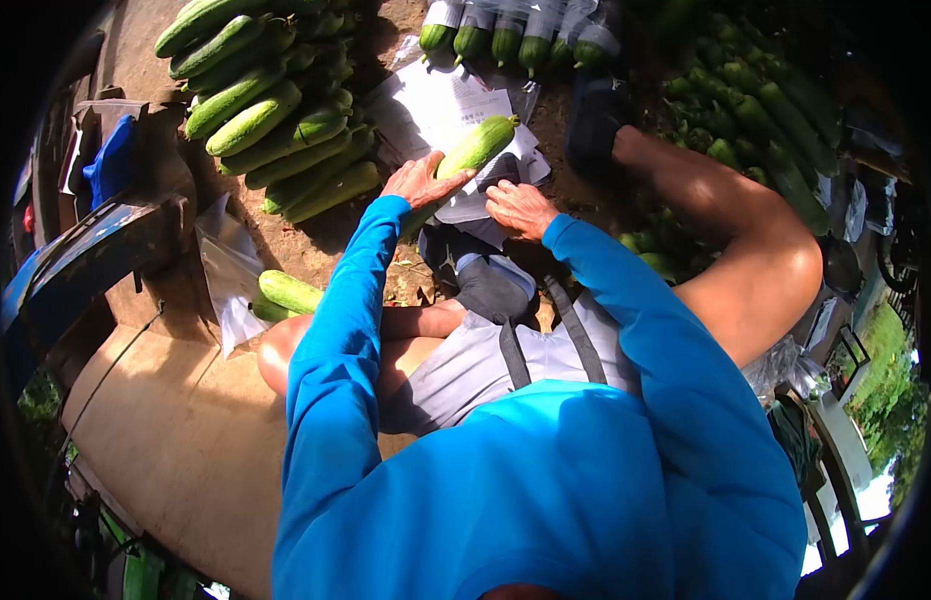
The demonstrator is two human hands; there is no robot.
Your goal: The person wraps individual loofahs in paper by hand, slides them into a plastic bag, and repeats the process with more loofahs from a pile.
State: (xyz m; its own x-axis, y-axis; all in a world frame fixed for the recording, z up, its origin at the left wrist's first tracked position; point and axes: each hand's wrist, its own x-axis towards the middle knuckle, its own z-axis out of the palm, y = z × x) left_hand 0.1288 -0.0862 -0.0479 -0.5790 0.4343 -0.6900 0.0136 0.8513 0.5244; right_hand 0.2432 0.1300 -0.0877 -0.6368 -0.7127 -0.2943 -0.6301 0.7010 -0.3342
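A pale green cucumber lies at a slant over the printed papers, and my left hand is closed round its lower part. Close to its right, my right hand rests at the edge of the white sheets. The fingers of that hand are curled together, and I cannot make out what is between them. A dark shadow falls on the paper between the cucumber and my right hand.
A stack of cucumbers lies at the upper left. Several cucumbers in clear sleeves line the top, and more green produce is heaped right. A plastic bag and a loose cucumber lie by my left knee.
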